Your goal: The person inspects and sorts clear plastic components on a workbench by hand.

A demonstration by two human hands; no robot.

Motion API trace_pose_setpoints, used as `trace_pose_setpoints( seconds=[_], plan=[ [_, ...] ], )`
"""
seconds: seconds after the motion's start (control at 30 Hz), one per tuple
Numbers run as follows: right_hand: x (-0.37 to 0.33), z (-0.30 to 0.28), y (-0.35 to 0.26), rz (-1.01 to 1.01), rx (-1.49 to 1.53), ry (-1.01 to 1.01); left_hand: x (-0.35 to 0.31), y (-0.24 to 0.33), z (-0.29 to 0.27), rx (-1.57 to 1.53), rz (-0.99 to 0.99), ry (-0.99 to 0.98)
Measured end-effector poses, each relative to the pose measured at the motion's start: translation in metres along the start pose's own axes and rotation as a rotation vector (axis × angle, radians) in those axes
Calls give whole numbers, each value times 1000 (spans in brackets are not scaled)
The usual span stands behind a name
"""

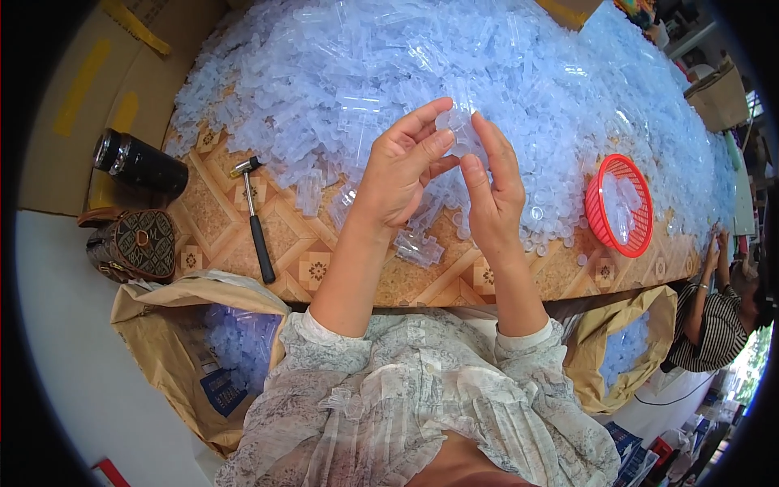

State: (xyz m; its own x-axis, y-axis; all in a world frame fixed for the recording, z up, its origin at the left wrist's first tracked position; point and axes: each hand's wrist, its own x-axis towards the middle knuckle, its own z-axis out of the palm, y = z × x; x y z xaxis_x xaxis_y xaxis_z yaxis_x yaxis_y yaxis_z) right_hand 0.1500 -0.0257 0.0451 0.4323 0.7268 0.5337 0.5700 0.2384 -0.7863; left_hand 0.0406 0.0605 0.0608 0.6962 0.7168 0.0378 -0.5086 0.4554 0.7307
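Above the near side of a big heap of clear plastic pieces (357,65), my two hands hold a small clear plastic piece (460,123) between them. My left hand (399,166) pinches its left side with thumb and fingers. On the other side, the thumb and forefinger of my right hand (497,183) close round it. Its exact shape is hard to make out against the heap. Below my hands, a loose clear plastic part (419,247) lies on the patterned table (316,268).
A hammer (256,219) lies left of my arms, near a black flask (142,162) and a brown patterned bag (130,243). At right stands a red basket (596,207) holding clear pieces. Paper sacks (154,325) flank me. Another person (710,329) works far right.
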Motion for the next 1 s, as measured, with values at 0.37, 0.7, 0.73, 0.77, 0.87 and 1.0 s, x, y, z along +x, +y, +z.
trace_pose_setpoints(
  seconds=[0.37,0.7,0.73,0.77,0.87,1.0],
  plan=[
    [-6,-5,9,-27,160,-26,-3,0,-5,86,10,-50],
    [-8,-12,2,109,255,-40,-3,-1,0,294,67,-44],
    [-8,-12,2,106,300,-31,-3,0,0,295,66,-45],
    [-8,-12,2,102,344,-22,-3,1,0,298,60,-59],
    [-11,-11,7,99,334,-8,-3,0,-3,302,51,-60],
    [-10,-12,4,78,303,-16,-4,-1,-2,380,76,-54]
  ],
)
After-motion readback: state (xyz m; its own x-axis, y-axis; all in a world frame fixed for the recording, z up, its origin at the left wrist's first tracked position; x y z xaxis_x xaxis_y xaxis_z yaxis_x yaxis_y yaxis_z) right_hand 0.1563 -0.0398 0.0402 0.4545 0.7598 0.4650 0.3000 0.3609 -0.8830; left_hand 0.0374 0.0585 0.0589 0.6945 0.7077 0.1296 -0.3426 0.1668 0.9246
